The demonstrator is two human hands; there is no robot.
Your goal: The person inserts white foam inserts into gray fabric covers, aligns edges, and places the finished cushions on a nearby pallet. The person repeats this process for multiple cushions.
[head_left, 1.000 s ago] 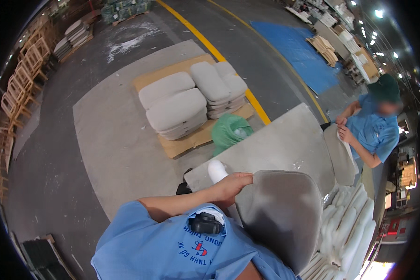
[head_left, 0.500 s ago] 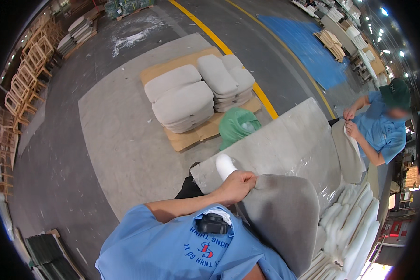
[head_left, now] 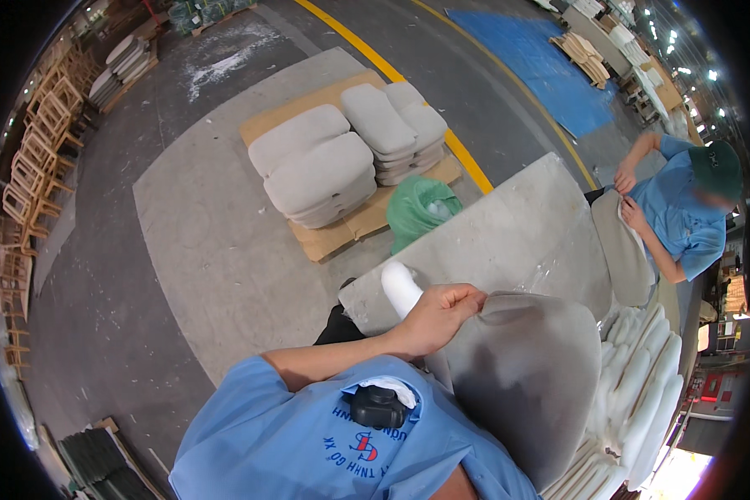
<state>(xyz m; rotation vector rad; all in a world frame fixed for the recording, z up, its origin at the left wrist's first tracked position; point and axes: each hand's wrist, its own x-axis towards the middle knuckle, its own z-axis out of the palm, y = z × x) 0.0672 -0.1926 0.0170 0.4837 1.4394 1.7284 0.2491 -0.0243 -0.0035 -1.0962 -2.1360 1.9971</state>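
Observation:
My left hand (head_left: 442, 318) pinches the upper edge of a grey fabric cushion cover (head_left: 533, 375), thumb and fingers closed on its corner. The grey piece stands tilted against my front, a darker patch showing on its face. Just behind my left wrist, a white rounded end (head_left: 400, 283) sticks up; what it belongs to is hidden. Only part of my right arm (head_left: 458, 485) shows at the lower edge, and its hand is out of sight.
A plastic-wrapped table (head_left: 492, 225) lies ahead, with white foam pads (head_left: 633, 375) stacked at right. Beyond are a green bag (head_left: 421, 212) and grey cushions (head_left: 317, 171) on a cardboard-covered pallet. A co-worker (head_left: 683, 200) handles another grey cover (head_left: 621, 250).
My left hand has moved to the right with the cover's edge in its pinch. The grey cover has shifted right and turned its face more towards me.

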